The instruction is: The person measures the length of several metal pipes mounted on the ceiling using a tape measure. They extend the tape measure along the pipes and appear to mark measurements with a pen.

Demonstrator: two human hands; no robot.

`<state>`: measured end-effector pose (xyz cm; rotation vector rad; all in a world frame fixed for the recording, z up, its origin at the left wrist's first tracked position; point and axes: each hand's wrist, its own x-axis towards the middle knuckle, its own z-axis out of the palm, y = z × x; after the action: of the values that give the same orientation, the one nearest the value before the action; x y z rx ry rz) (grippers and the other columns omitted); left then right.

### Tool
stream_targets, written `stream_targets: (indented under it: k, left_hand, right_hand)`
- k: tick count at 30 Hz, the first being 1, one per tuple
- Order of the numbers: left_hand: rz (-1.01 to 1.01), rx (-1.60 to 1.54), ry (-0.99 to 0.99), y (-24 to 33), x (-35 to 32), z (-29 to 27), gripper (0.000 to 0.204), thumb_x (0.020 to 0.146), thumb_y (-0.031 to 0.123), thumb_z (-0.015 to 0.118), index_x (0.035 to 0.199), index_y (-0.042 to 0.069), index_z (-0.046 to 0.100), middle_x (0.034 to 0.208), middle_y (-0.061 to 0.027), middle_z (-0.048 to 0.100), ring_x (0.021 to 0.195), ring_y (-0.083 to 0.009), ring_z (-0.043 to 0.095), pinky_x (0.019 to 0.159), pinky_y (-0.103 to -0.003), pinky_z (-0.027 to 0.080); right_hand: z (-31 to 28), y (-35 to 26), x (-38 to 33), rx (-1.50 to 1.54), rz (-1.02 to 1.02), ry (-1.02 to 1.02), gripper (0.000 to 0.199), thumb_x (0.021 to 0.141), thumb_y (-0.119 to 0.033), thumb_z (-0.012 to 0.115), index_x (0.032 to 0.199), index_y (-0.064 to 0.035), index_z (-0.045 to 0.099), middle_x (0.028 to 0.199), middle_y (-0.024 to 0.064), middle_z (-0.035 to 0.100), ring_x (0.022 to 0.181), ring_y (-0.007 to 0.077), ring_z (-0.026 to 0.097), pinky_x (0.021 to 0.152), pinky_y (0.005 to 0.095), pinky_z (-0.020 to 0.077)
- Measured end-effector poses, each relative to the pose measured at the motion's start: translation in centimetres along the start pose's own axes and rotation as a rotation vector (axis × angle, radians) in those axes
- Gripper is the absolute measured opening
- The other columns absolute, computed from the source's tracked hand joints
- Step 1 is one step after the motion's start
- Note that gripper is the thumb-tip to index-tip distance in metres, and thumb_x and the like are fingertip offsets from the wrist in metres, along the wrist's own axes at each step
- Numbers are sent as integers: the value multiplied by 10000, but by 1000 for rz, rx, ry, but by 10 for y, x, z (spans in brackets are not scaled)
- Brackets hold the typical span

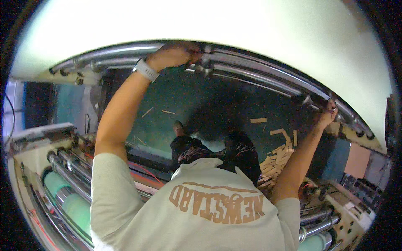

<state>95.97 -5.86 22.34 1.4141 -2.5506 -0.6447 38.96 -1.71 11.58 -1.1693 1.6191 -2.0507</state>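
Observation:
Shiny metal bars [251,62] run across the machine in front of me, under a large white curved surface [234,23]. My left hand [178,55], with a pale watch [145,69] on its wrist, is at these bars. Its fingers curl against a metal bracket [204,62] that joins them; their tips are in shadow. Farther right, my right hand [329,113] is raised to the same bars near their right end. Its fingers are closed there, and what they grip is hidden. A second small bracket [307,101] sits just left of that hand.
Strips of tan material [278,161] lie scattered on the dark green floor [209,96], piled thickest by my right side. Behind me on both sides are machine rollers, with green ones [77,205] at the left. Red cables [144,171] run along the machine.

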Motion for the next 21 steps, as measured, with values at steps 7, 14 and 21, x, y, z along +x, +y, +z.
stream_targets:
  k: [7,14,21]
  left_hand:
    - [-26,-20,0,1,3,2,258,757,270,474,753,59,623,750,-159,592,694,-336,562,652,-420,433]
    - [-39,47,113,-4,7,11,241,764,234,495,743,12,587,667,-193,564,593,-305,536,589,-405,417]
    - [-98,109,13,4,10,7,269,698,168,439,792,3,630,845,-206,595,775,-333,588,716,-410,452]
  right_hand:
    - [22,-27,-5,221,175,-52,170,784,-171,611,780,-96,458,796,67,575,706,187,547,656,332,469]
    - [33,-37,-15,214,150,23,188,777,-187,622,752,-128,445,719,17,560,589,109,514,477,216,388]
    - [17,-25,-3,145,158,-13,171,794,-150,602,742,-111,443,730,17,533,661,130,500,577,259,418]
